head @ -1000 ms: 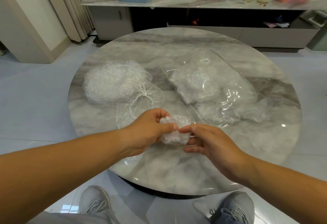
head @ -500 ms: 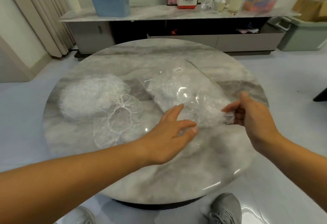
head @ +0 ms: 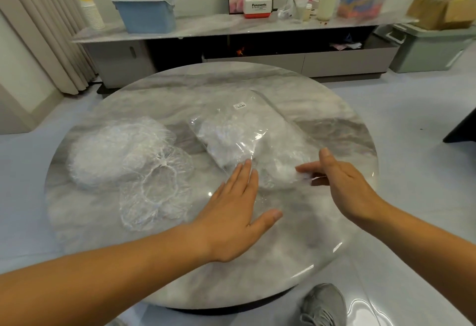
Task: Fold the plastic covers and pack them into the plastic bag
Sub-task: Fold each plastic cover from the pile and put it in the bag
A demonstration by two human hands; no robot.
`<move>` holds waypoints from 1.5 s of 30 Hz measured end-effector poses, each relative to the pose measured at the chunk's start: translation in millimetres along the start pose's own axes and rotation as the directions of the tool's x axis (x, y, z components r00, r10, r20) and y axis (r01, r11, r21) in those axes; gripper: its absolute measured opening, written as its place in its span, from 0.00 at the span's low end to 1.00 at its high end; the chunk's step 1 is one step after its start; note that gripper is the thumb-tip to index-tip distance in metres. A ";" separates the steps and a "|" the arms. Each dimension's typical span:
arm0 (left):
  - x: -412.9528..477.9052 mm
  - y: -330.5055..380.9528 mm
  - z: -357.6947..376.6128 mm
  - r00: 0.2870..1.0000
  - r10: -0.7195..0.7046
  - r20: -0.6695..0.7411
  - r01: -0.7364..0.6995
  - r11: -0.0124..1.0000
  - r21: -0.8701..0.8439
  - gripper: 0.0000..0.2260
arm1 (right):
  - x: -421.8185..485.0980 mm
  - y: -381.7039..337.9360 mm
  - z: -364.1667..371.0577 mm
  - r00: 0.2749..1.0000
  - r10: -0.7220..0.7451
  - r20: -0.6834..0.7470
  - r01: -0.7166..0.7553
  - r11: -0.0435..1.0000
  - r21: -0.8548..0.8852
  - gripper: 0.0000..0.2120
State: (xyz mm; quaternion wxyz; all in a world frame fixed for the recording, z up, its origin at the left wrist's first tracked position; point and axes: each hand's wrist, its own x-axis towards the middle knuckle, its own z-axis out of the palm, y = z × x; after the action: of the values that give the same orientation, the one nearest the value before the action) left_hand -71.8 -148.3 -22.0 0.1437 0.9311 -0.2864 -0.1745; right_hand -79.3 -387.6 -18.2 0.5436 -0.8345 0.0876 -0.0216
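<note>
covers (head: pixel 116 155) left of bag (head: pixel 247 140)

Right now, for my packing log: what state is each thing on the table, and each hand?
plastic bag: lying flat, partly filled with covers.
pile of covers: unfolded, outside the bag.
single cover: spread open, unfolded.
left hand: flat, fingertips on the bag.
right hand: fingers straight, at the bag's mouth.
</note>
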 end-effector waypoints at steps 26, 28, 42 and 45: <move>-29.9 -5.1 -21.8 0.964 0.243 -0.109 -0.266 0.907 -0.326 0.36 | 34.5 -69.9 76.5 0.931 0.239 0.275 -0.356 0.442 0.823 0.39; -29.3 -6.1 -21.4 0.968 0.229 -0.101 -0.250 0.910 -0.332 0.37 | 34.7 -73.3 77.1 0.932 0.251 0.261 -0.343 0.387 0.856 0.37; -27.6 -9.3 -21.3 0.960 0.264 -0.091 -0.280 0.911 -0.304 0.39 | 11.4 -65.4 63.0 0.924 0.264 0.278 -0.362 0.364 0.858 0.40; -27.2 -9.7 -18.8 0.958 0.268 -0.103 -0.287 0.910 -0.300 0.39 | 23.3 -76.8 74.2 0.919 0.246 0.308 -0.381 0.357 0.853 0.44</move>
State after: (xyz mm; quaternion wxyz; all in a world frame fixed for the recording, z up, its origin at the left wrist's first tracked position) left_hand -80.5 -121.6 -2.0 0.3206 0.8512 -0.3803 -0.1675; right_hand -37.3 -294.3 20.1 0.9017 -0.3797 0.1855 0.0919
